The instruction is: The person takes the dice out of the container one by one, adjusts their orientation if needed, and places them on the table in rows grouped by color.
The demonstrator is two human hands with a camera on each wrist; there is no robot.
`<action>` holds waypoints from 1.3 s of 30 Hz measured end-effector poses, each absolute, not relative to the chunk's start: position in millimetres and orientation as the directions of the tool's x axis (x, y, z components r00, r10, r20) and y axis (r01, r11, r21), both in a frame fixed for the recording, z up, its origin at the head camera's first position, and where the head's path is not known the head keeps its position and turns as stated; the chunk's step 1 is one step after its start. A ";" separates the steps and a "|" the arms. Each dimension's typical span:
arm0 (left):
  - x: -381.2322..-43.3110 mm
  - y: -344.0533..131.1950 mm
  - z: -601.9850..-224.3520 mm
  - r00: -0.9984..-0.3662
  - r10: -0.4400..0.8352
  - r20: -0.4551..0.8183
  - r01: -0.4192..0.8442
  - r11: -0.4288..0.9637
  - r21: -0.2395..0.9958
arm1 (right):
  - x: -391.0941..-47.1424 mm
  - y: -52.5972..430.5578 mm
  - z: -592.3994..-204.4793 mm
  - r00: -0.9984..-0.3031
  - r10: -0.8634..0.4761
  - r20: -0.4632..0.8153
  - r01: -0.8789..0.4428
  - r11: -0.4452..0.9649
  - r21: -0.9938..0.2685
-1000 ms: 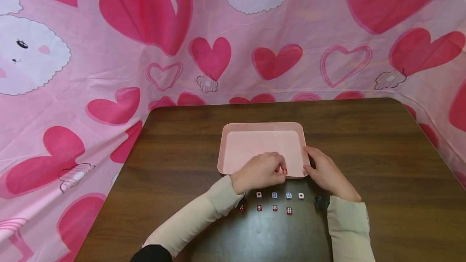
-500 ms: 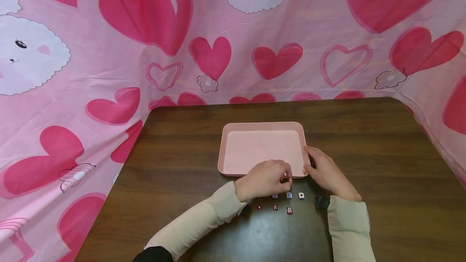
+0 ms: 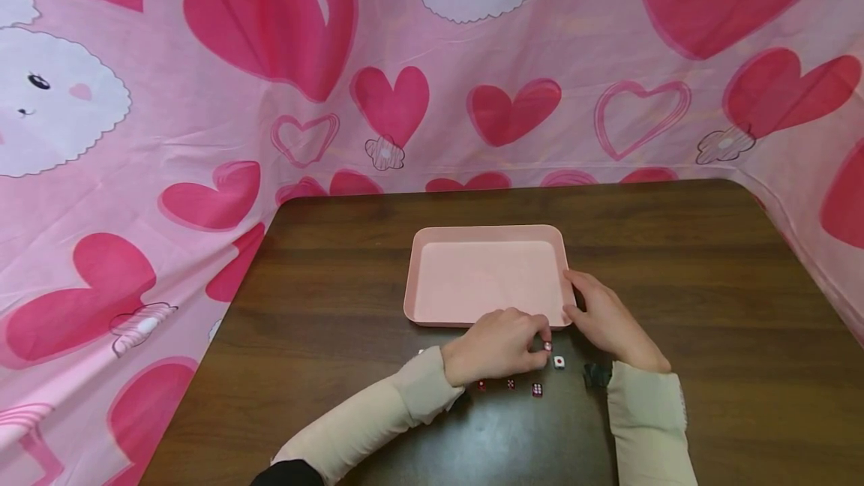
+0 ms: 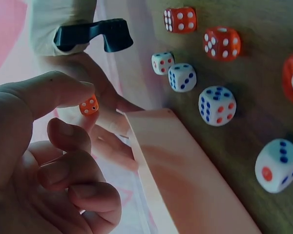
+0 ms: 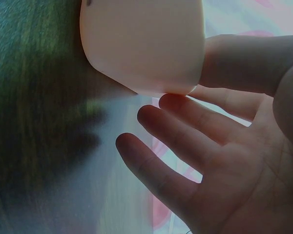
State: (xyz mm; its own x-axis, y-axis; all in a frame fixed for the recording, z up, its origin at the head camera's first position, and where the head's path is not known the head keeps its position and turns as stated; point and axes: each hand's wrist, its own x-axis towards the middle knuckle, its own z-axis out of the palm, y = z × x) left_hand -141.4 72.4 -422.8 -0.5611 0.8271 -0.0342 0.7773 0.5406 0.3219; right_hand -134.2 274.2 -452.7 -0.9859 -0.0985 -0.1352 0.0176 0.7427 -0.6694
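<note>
My left hand (image 3: 498,345) pinches a small red die (image 4: 89,105) between thumb and index finger, its other fingers curled. It hovers just in front of the pink tray (image 3: 486,276), close to a white die (image 3: 559,362) with a red dot up. Below the hand lie red dice (image 3: 537,390) in a row. In the left wrist view, several white dice (image 4: 217,106) and red dice (image 4: 221,44) rest on the table; most white ones are hidden in the head view. My right hand (image 3: 613,325) holds the tray's right rim near its front corner, thumb at the rim.
The brown wooden table (image 3: 324,283) extends around the tray. A pink cloth (image 3: 445,43) with hearts hangs behind it and along the sides. A black strap piece (image 3: 597,376) sits at the right wrist.
My left hand has moved with the red die from over the tray's front edge forward-right and nearer me, above the dice rows. My right hand and the tray stay put.
</note>
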 end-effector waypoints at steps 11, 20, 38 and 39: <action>-132.7 77.9 -429.2 -0.557 0.828 -0.062 0.782 0.547 0.299 | -134.8 273.3 -451.3 -0.984 -0.096 -0.150 0.030 0.741 -0.671; -127.4 81.3 -435.8 -0.542 0.838 -0.059 0.798 0.535 0.277 | -135.0 274.6 -452.0 -0.986 -0.101 -0.131 0.013 0.743 -0.669; -119.9 86.2 -442.2 -0.504 0.860 -0.084 0.815 0.505 0.285 | -134.7 275.3 -451.8 -0.981 -0.102 -0.164 0.035 0.740 -0.672; -119.8 86.5 -442.6 -0.501 0.861 -0.087 0.816 0.503 0.286 | -135.0 275.5 -452.0 -0.981 -0.101 -0.165 0.037 0.739 -0.672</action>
